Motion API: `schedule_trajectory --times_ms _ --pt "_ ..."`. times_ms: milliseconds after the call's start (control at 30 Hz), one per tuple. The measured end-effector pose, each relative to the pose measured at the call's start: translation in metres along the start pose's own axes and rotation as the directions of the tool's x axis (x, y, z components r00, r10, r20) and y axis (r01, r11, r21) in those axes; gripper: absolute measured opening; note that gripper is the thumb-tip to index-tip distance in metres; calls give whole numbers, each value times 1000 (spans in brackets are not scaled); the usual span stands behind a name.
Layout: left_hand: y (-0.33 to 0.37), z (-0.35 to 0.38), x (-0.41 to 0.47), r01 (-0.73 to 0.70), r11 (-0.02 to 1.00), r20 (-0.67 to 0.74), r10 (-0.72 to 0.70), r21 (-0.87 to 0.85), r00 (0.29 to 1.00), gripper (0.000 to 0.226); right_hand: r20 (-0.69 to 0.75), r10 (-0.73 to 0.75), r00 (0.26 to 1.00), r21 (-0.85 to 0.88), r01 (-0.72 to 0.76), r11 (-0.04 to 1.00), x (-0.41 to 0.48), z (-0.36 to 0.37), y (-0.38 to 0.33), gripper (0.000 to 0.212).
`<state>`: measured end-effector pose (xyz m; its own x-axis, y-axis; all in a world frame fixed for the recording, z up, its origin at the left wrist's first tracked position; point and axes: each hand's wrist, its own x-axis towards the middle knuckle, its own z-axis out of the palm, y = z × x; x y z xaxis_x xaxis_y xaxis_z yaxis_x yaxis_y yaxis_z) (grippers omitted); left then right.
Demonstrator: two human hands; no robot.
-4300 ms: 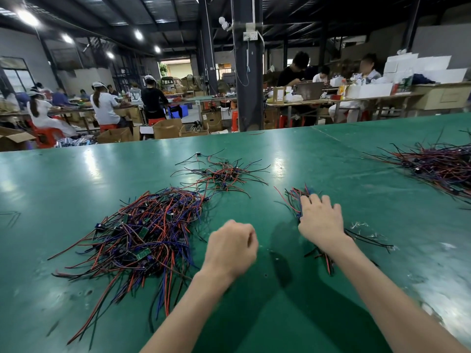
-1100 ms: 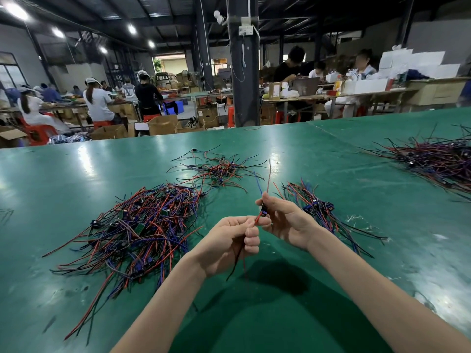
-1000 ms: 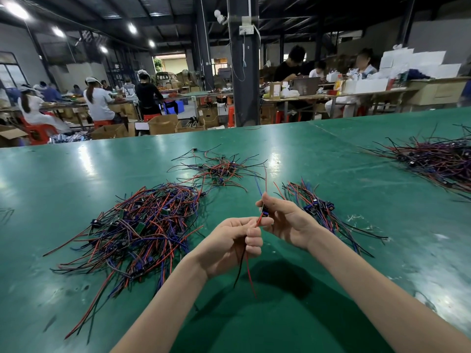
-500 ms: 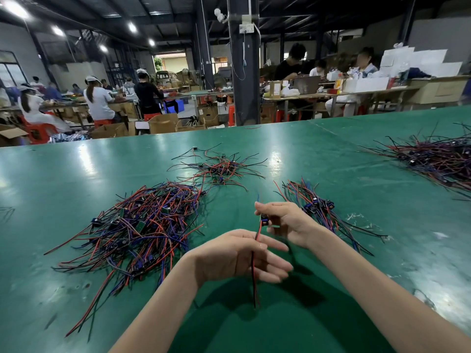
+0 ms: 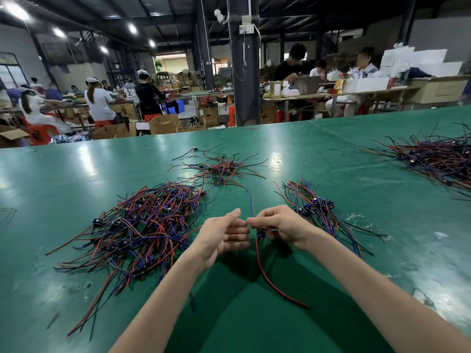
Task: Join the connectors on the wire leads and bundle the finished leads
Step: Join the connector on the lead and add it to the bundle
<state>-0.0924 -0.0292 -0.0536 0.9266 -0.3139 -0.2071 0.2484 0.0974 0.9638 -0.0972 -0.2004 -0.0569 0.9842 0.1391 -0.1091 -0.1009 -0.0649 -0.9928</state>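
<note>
Green table (image 5: pixel 76 179) with four piles of wire leads (image 5: pixel 142 225)

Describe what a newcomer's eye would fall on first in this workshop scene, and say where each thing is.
First, the big tangled pile of red, blue and black leads on the green table, left of the hands. Then the right hand at centre, pinching a lead whose red wire trails toward the viewer, with the left hand close beside it. A tidier bundle lies just right of the hands.

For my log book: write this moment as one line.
left hand open | right hand pinches lead
</note>
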Motion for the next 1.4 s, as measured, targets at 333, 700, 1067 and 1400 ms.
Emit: schedule_trajectory --times_ms 333,700,1067,1400 --pt "-7 0 0 -60 998 61 59 12 996 10 137 -66 988 -96 80 992 -7 7 3 17" --pt "-9 -3 3 -99 989 15 102 -106 995 17 233 -55 971 -48 68 997 -7 9 3 30" --pt "-12 -1 7 -162 985 -70 158 -60 985 7 205 -40 978 -142 70 987 -8 13 3 16" --pt "-14 2 10 -281 957 -123 287 65 950 13 205 -39 978 -190 79 979 -9 15 3 15"
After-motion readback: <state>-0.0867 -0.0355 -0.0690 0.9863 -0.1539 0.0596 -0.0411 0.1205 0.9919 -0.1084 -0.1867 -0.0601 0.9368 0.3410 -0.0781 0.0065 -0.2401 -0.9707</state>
